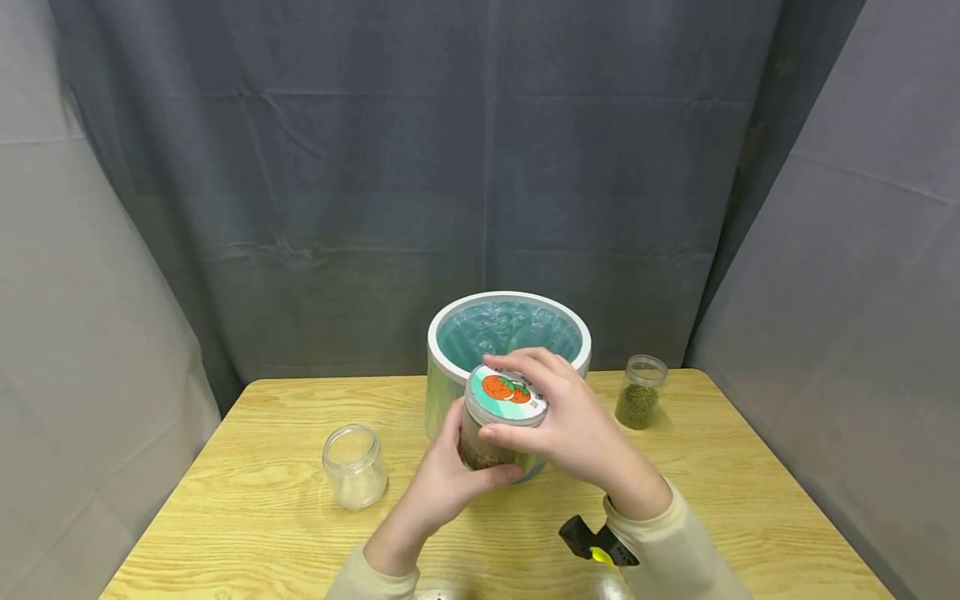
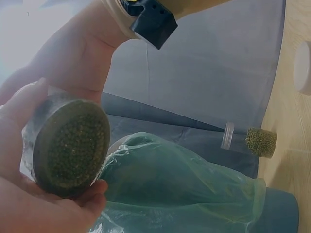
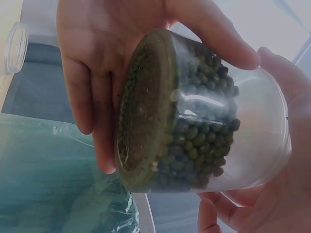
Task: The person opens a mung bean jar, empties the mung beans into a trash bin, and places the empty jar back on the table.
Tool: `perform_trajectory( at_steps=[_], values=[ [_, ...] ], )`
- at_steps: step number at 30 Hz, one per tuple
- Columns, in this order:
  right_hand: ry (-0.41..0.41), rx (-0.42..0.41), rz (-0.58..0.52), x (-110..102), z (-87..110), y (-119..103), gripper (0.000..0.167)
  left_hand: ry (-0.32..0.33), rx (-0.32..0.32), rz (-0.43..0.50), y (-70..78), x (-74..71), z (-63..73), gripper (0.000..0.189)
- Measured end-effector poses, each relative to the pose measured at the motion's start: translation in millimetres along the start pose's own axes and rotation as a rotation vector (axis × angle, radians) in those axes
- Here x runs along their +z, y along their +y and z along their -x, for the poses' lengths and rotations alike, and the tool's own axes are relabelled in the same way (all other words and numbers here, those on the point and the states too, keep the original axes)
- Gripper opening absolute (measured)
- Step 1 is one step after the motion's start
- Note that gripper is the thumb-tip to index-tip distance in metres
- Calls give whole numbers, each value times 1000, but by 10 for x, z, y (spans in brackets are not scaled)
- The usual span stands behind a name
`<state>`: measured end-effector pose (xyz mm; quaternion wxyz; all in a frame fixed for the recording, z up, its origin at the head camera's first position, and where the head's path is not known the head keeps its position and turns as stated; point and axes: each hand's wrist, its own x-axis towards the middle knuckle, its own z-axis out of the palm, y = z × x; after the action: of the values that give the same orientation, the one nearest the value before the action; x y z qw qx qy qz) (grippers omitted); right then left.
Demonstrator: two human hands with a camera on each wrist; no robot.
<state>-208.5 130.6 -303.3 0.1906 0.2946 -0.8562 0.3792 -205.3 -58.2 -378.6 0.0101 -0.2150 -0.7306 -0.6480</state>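
Note:
Over the front of a bin, a clear jar [image 1: 477, 447] is held between both hands. Green beans fill its lower part, plain through the wall of the jar [image 3: 199, 126] in the right wrist view and through its base in the left. My left hand [image 1: 441, 493] grips the body from the left and below, thumb across the front. From above and the right, my right hand [image 1: 573, 421] grips the rim of the round lid [image 1: 506, 398], which carries orange fruit pictures on green and white. The lid sits on the jar, which is tilted.
Behind the jar stands the bin with a white rim [image 1: 433, 342] and green plastic liner [image 1: 502, 325]. A lidless clear jar [image 1: 356, 479] is on the left of the wooden table [image 1: 255, 500]. A lidless jar of green beans [image 1: 639, 404] stands back right. Grey curtains surround the table.

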Motion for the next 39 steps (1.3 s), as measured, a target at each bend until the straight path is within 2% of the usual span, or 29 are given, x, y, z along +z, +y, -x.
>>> perform_trajectory(
  at_steps=[10,16,20,26,39],
  values=[
    [-9,10,-5,19,0,21,69,20,14,-22,-4,-3,-9,85],
    [-33,16,-1,23,20,29,68,62,13,-46,-21,10,4,83],
    [-66,-4,-7,27,45,40,67,88,36,-62,-25,12,34,81],
    [-109,-38,-31,47,107,78,68,121,51,-171,-56,-24,102,80],
    [-165,10,29,103,334,151,79,65,23,-319,-164,-113,228,84]
  ],
)
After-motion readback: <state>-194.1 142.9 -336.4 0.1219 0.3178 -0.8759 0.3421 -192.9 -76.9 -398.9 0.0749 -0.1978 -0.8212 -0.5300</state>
